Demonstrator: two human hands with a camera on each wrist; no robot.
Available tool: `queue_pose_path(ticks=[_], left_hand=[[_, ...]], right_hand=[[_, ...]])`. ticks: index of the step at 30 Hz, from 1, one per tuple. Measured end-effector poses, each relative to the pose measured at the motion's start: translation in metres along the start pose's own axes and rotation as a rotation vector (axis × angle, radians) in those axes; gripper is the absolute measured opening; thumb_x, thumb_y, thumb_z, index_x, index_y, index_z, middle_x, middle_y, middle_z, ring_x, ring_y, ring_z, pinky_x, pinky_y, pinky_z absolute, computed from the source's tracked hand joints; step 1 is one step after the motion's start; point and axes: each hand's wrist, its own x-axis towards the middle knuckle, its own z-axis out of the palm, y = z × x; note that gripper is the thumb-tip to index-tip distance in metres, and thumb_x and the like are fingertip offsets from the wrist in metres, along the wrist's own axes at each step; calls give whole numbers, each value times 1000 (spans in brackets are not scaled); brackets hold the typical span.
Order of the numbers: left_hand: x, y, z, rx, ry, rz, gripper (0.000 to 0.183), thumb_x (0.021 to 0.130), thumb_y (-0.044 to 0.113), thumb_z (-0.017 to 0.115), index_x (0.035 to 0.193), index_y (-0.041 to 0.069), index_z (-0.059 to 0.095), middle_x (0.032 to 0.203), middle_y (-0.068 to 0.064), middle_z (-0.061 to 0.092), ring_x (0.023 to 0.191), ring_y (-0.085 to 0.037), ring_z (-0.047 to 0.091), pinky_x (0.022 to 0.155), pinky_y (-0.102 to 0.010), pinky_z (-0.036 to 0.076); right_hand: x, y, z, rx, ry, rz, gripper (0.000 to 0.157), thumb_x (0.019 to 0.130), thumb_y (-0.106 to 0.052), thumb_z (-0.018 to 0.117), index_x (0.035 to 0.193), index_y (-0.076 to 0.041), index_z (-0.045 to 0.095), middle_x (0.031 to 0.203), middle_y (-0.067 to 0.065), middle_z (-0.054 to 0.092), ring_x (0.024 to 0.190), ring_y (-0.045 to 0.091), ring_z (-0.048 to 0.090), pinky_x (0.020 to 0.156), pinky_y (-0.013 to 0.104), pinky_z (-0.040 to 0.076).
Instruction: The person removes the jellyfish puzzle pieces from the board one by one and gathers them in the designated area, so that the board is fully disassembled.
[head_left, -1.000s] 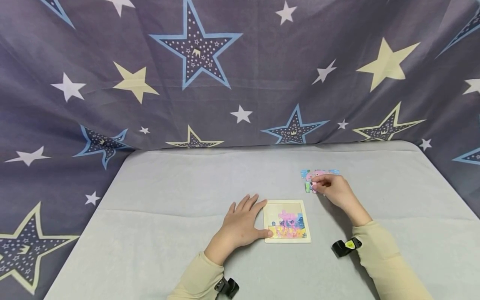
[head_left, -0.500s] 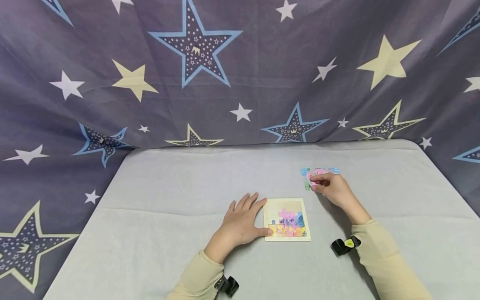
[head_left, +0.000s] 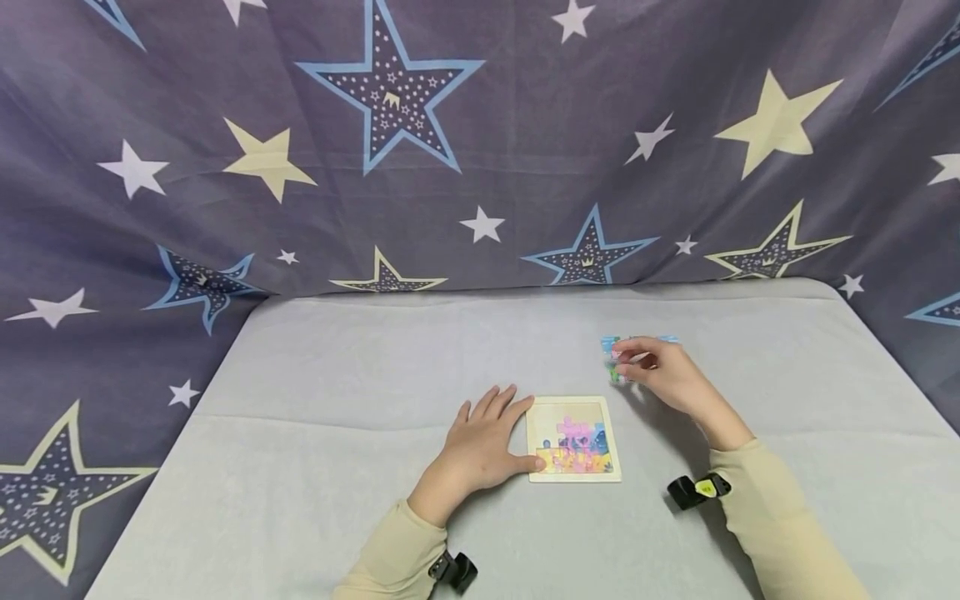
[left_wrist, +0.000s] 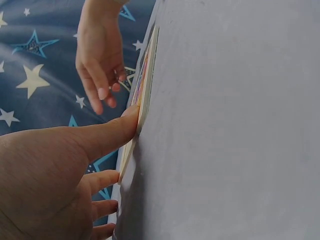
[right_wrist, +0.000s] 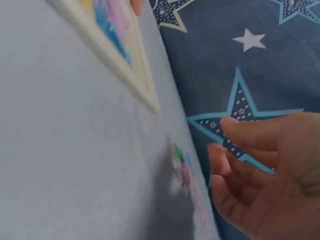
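Surface: pale grey cloth (head_left: pixel 337 358), faint creases running across it. Dark curtain (head_left: pixel 442 217) behind it and at 2 sides, printed with white, yellow and blue-outlined stars; some carry a small crown.

Tray (head_left: pixel 577 478) lies flat on the cloth, right of centre, pale rim. Joined pieces (head_left: pixel 576 447), pink, blue and yellow, fill its near and right part; bare tray bottom shows at far left. Loose pieces (head_left: pixel 608 344) lie on the cloth beyond the tray and to its right, partly hidden by the right hand (head_left: pixel 666 379).

Left hand (head_left: pixel 480 446): fingers spread, thumb on the tray's left rim, index fingertip at its far left corner. Right hand: over the loose pieces, fingers curved, thumb apart from them.

Head view alone shows the layout of the joined pieces and both beige sleeves (head_left: pixel 401 554), each with a black device (head_left: pixel 454 572) at the wrist. Left wrist view shows the tray nearly edge-on, thumb pressed over its edge. Right wrist view shows the gap between right thumb and fingertips; loose pieces blurred there, beside a shadow on the cloth. Contact of right fingertips with loose pieces: cannot tell.
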Motion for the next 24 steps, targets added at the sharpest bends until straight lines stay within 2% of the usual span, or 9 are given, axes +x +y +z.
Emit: queue_pose_path(ticks=[5,12,17,24], left_hand=[[-1,1,-1,9,0,-3,85,89,52,77,160,20,42,171,-8,29,159,-32,21,126,-63,16],[-1,2,-1,12,-5,-10,85,89,52,77,160,21,43,171,-8,29,159,-32,21,127,-62,16],[-2,2,-1,17,-3,-9,86,88,53,77,160,20,43,171,-8,30,159,-32,22,126,-63,17],[-2,2,-2,18,-5,-6,85,89,53,77,160,21,43,171,-8,29,159,-32,22,126,-63,17]], right_hand=[[-3,-12,4,1,-90,-98,27,94,1,70,121,8,69,103,18,73,85,19,67,74,23,55],[-7,-23,15,-8,-240,-114,25,97,-4,69,120,4,71,105,13,73,88,17,66,73,25,54],[-10,-28,23,-2,-346,-156,23,96,-6,72,117,1,72,103,10,73,87,14,63,75,25,54],[-13,-33,33,-24,-404,-186,20,93,-5,75,113,-2,73,97,3,70,81,8,57,71,23,50]])
